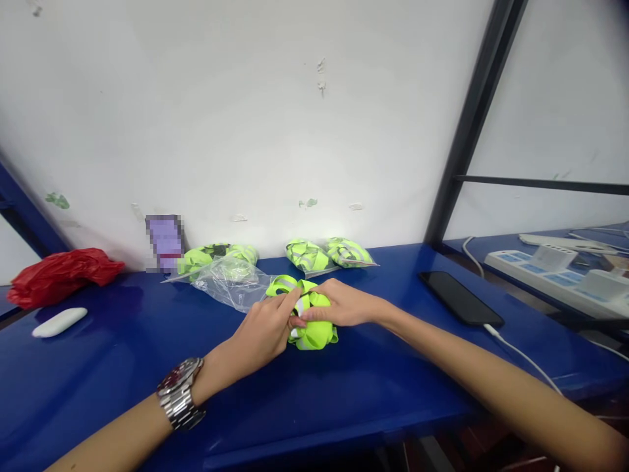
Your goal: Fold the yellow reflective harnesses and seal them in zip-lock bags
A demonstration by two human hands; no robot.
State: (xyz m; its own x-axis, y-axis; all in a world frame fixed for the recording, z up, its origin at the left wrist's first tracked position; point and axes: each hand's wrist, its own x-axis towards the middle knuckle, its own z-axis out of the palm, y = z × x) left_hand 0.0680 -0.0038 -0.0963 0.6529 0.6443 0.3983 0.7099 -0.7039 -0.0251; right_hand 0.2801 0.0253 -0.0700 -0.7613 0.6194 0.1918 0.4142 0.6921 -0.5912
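Observation:
A bundle of neon yellow-green reflective straps (pixel 317 333) with silver strips sits low over the middle of the blue table, between my two hands. My left hand (pixel 268 328), a metal watch on its wrist, grips the bundle from the left with thumb and fingers. From the right, my right hand (pixel 344 303) pinches the same straps, its thumb pointing left near the left fingertips. One strap loop sticks up behind the hands. Just behind my left hand lies a crumpled clear plastic bag (pixel 236 285). The undersides of the bundle and some fingertips are hidden.
Along the wall lie two bagged strap bundles (pixel 307 255) and a looser yellow-green bundle (pixel 196 257). A red plastic bag (pixel 63 275) and a white oval case (pixel 59 322) are left. A black phone (pixel 460 298) on a cable and a power strip (pixel 555 275) are right.

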